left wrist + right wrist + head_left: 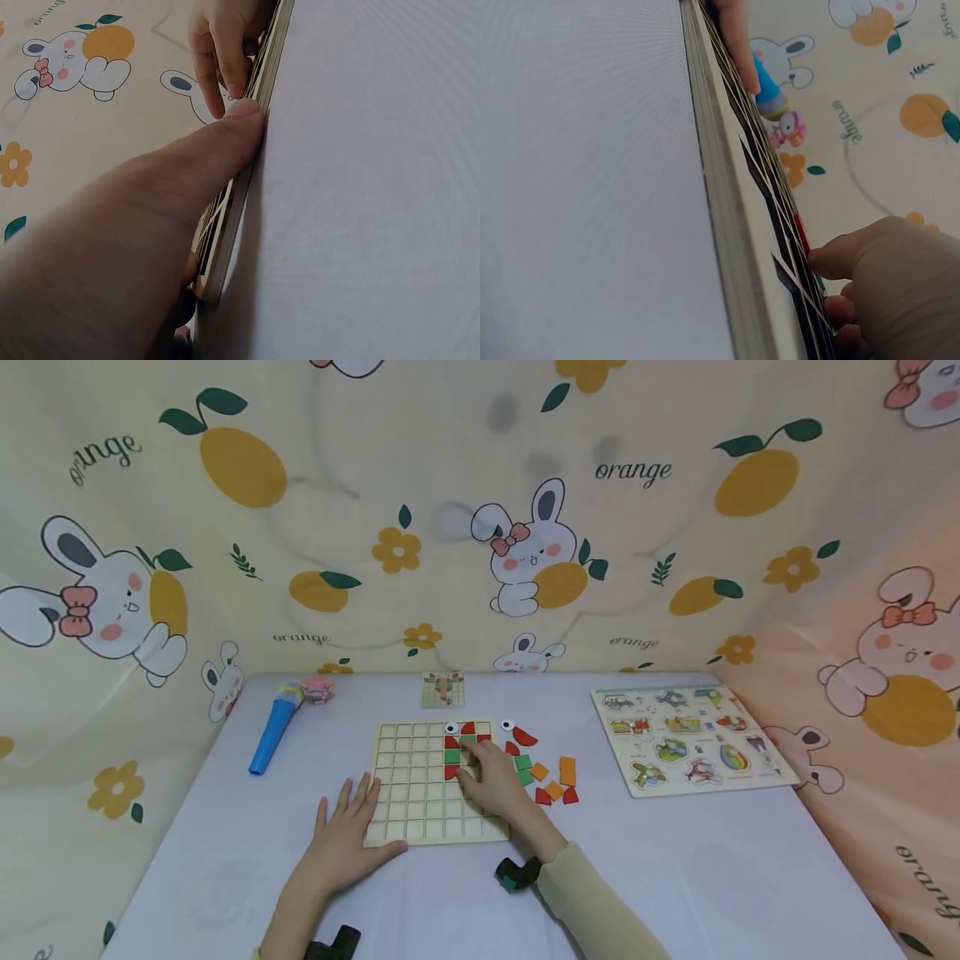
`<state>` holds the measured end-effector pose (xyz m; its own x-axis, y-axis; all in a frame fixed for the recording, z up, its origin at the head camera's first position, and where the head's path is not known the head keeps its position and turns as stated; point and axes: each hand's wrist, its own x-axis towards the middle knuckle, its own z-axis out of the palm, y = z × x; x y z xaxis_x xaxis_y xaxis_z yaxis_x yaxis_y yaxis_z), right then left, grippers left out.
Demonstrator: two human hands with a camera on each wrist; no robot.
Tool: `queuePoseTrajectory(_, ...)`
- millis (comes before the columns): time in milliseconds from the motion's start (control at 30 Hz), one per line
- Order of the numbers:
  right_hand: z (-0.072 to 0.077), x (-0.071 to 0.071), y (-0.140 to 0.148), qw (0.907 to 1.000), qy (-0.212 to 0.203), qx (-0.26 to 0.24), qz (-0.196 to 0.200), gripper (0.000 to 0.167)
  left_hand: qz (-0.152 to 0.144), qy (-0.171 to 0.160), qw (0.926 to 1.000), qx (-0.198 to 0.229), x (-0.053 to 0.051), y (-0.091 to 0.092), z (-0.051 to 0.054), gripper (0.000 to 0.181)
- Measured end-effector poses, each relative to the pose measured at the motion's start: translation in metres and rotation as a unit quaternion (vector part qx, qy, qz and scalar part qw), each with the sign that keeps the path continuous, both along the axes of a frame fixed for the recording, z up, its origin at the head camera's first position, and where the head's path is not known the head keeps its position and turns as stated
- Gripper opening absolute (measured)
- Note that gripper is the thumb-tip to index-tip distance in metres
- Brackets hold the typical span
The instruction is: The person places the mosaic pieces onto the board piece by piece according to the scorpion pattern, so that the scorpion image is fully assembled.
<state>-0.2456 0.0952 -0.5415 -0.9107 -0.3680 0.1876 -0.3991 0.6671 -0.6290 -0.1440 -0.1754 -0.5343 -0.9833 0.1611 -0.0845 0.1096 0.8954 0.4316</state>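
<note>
A pale grid board (pixel 411 785) lies on the table, with red and green pieces and a white eye piece (pixel 452 728) set in its upper right cells. My left hand (pixel 343 839) rests along the board's left side, fingers spread, its thumb on the front edge. My right hand (pixel 491 777) reaches over the right part of the board. Its index fingertip touches near a green piece, and the thumb sits apart, close to a red piece (pixel 452 772). Nothing shows held between them. In the right wrist view the thumb (pixel 840 255) meets the board beside a red piece (pixel 802 234).
Right of the board lie loose red, green and orange pieces (pixel 567 771) and another eye piece (pixel 507 725). A small pattern card (pixel 443 690) is behind the board. A blue toy microphone (pixel 274 731) lies left, a picture puzzle board (pixel 690 739) right.
</note>
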Motion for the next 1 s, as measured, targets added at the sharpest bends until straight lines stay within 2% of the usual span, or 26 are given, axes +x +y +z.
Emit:
queuePoseTrajectory(267,0.006,-0.003,-0.001,0.9993,0.008,0.037,0.003,0.053,-0.003,0.007,1.0,-0.003,-0.005,0.001,0.003,0.118)
queuePoseTrajectory(567,0.011,0.0,-0.001,0.9977,-0.018,0.065,0.004,0.054,-0.005,-0.006,1.0,-0.006,-0.005,0.001,0.002,0.119)
queuePoseTrajectory(667,0.016,0.001,0.001,0.9985,-0.035,0.042,0.003,0.054,-0.005,-0.011,0.9999,-0.007,-0.004,0.001,0.001,0.12)
queuePoseTrajectory(733,0.022,0.0,0.002,0.9992,-0.04,0.009,0.001,0.056,-0.003,-0.012,0.9999,-0.007,-0.004,0.001,0.001,0.12)
queuePoseTrajectory(867,0.033,-0.005,0.012,0.9981,-0.024,-0.055,-0.011,0.058,0.002,-0.012,0.9999,-0.01,-0.002,0.001,0.002,0.12)
queuePoseTrajectory(1000,0.04,-0.013,0.035,0.9964,-0.009,-0.07,-0.046,0.055,0.003,-0.012,0.9999,-0.01,-0.001,0.001,0.002,0.12)
